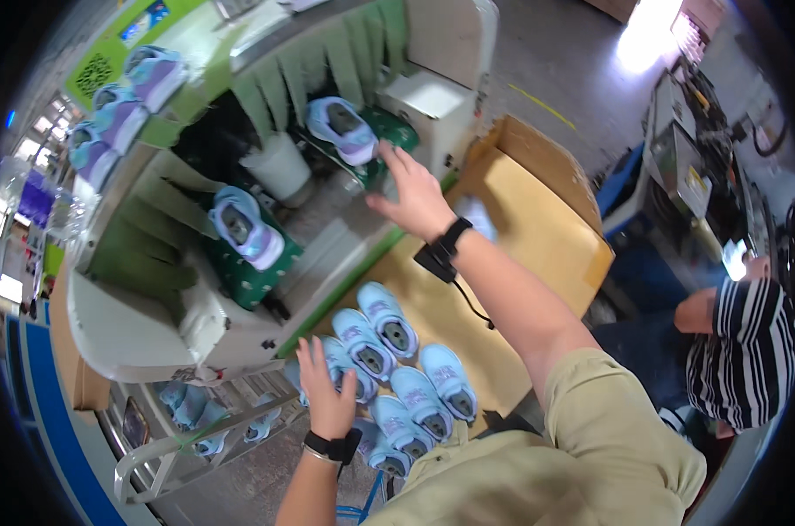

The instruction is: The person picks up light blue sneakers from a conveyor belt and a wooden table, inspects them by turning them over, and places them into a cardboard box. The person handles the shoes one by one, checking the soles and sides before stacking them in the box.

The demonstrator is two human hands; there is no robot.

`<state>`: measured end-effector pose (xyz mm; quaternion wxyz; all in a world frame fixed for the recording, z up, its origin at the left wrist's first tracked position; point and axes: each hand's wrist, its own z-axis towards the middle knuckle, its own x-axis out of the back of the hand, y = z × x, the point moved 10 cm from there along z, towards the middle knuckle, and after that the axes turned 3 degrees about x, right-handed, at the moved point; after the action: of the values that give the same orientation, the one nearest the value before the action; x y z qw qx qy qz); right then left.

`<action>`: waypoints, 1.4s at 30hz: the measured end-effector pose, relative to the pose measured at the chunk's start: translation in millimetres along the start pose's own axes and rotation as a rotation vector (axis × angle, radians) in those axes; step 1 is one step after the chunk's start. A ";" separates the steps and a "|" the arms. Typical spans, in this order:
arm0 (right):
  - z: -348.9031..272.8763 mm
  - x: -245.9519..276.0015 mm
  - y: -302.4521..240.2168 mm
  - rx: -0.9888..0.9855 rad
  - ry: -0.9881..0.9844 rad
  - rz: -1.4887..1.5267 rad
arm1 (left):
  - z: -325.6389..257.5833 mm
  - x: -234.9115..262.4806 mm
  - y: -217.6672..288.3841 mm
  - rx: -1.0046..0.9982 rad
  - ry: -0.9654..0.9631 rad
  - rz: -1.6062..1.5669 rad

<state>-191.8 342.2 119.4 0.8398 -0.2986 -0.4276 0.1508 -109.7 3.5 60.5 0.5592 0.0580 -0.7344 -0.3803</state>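
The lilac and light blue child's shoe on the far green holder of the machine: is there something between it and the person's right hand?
Nothing visible stands between them. The right hand reaches with open fingers just beside the lilac and light blue child's shoe on the green machine holder, not yet gripping it. The white plastic cup stands off to the left, outside the path.

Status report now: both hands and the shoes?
Right hand open, reaching at shoe on green pad. Left hand open, touching shoe row. Nothing between.

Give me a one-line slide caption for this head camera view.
Right hand reaches toward a purple shoe on the machine while left hand rests on blue shoes.
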 end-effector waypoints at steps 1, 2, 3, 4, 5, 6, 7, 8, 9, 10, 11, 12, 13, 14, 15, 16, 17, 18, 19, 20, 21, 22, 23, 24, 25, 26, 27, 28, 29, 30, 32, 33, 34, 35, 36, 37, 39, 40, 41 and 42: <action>-34.2 -4.6 14.3 -0.034 -0.133 -0.179 | -22.4 -27.1 -22.4 0.075 -0.117 0.143; -69.4 1.3 42.8 -0.120 -0.202 -0.385 | -36.0 -45.2 -29.0 0.092 -0.184 0.200; -99.9 18.8 60.9 -0.178 -0.198 -0.463 | -51.3 -59.1 -35.1 0.113 -0.240 0.255; -135.3 29.8 98.1 -0.304 -0.248 -0.552 | -61.5 -71.2 -40.3 0.128 -0.296 0.316; -180.6 32.3 144.2 -0.442 -0.343 -0.480 | -65.6 -75.9 -44.2 0.102 -0.278 0.322; -234.9 26.7 175.5 -0.624 -0.592 -0.496 | -66.9 -79.1 -47.9 0.110 -0.286 0.313; -254.8 30.7 180.0 -0.514 -0.566 -0.527 | -63.1 -80.0 -47.7 0.113 -0.291 0.300; -265.9 33.8 190.7 -0.567 -0.499 -0.474 | -59.9 -80.9 -47.8 0.119 -0.293 0.287; -272.9 32.5 199.9 -0.612 -0.435 -0.416 | -59.5 -83.9 -50.8 0.125 -0.331 0.324; -280.5 26.6 207.9 -0.660 -0.372 -0.353 | -60.2 -81.8 -49.6 0.137 -0.350 0.330; -272.9 21.0 208.1 -0.661 -0.330 -0.416 | -58.5 -79.7 -46.5 0.144 -0.370 0.340; -268.4 9.6 213.8 -0.752 -0.265 -0.248 | -60.2 -77.6 -45.5 0.155 -0.389 0.348; -254.1 -7.9 211.5 -0.830 -0.204 -0.069 | -61.8 -76.5 -49.7 0.147 -0.380 0.363; -240.9 -20.3 210.6 -0.904 -0.146 0.108 | -64.8 -74.2 -52.6 0.146 -0.363 0.345; -240.1 -48.4 239.7 -1.040 -0.192 0.285 | -57.8 -74.9 -48.1 0.111 -0.352 0.328; -232.1 -82.4 227.0 -1.154 -0.282 0.474 | -61.2 -69.4 -51.2 0.116 -0.327 0.311; -226.4 -72.5 194.7 -1.256 -0.258 0.443 | -64.7 -64.5 -52.5 0.135 -0.281 0.301; -216.4 -95.3 209.6 -1.208 -0.064 0.501 | -68.1 -60.6 -50.8 0.150 -0.241 0.276; -212.8 -107.6 248.9 -1.164 0.194 0.558 | -58.9 -55.9 -28.8 0.077 -0.223 0.255; -209.8 -107.5 272.3 -1.113 0.442 0.610 | -50.0 -53.6 -10.5 0.013 -0.207 0.234; -201.4 -120.8 250.9 -1.099 0.392 0.656 | -55.0 -48.5 -8.5 0.000 -0.174 0.228; -200.7 -123.5 220.8 -1.091 0.327 0.685 | -62.9 -42.2 -7.2 0.022 -0.141 0.216; -197.5 -115.5 186.1 -1.054 0.305 0.749 | -68.5 -34.9 -6.7 0.019 -0.094 0.158; -196.3 -98.3 159.2 -1.033 0.296 0.775 | -66.7 -28.8 -3.2 -0.009 -0.055 0.096; -195.0 -85.1 140.3 -1.007 0.227 0.826 | -60.1 -24.1 -0.6 -0.040 0.000 -0.027; -202.0 -70.2 125.7 -0.990 0.159 0.864 | -52.7 -27.6 -2.7 -0.065 0.046 -0.159; -207.0 -56.0 93.1 -0.926 0.017 0.904 | -44.6 -35.3 -9.4 -0.005 0.042 -0.366; -212.9 -39.1 58.9 -0.863 -0.117 0.940 | -37.9 -52.2 -13.2 0.218 -0.020 -0.738; -219.3 -21.5 24.3 -0.719 -0.242 0.937 | -31.3 -59.4 1.6 0.401 -0.141 -0.856; -228.5 -9.1 -14.2 -0.563 -0.377 0.940 | -33.1 -76.5 3.5 0.554 -0.194 -1.086; -246.8 22.5 -68.7 -0.390 -0.442 1.011 | -26.0 -106.4 31.6 0.437 -0.516 -1.456; -258.6 35.0 -70.4 -0.389 -0.424 0.955 | -25.7 -102.5 38.3 0.492 -0.492 -1.515; -277.2 35.1 -55.3 -0.382 -0.381 0.814 | -26.2 -92.2 45.7 0.550 -0.467 -1.568; -311.0 16.4 -22.4 -0.493 -0.398 0.643 | -17.1 -84.7 51.6 0.511 -0.530 -1.574; -334.5 6.9 -17.9 -0.377 -0.487 0.444 | -5.9 -75.2 49.8 0.551 -0.487 -1.606; -358.5 -3.6 -21.2 -0.254 -0.561 0.250 | 12.0 -62.4 57.6 0.452 -0.540 -1.633; -395.9 -20.8 -15.8 -0.374 -0.505 0.190 | 49.7 -31.6 75.3 0.320 -0.614 -1.736; -396.2 -19.5 -19.9 -0.388 -0.466 0.202 | 71.7 -12.7 78.0 0.211 -0.581 -1.710; -392.0 -16.8 -23.5 -0.377 -0.446 0.241 | 94.4 0.2 67.4 0.238 -0.479 -1.736; -386.1 -12.7 -25.4 -0.367 -0.427 0.280 | 117.5 13.8 53.0 0.265 -0.377 -1.761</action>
<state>112.7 172.2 -48.6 0.6340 -0.4629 -0.5691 0.2446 -198.5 91.8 94.3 -0.0739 0.5986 -0.5415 -0.5857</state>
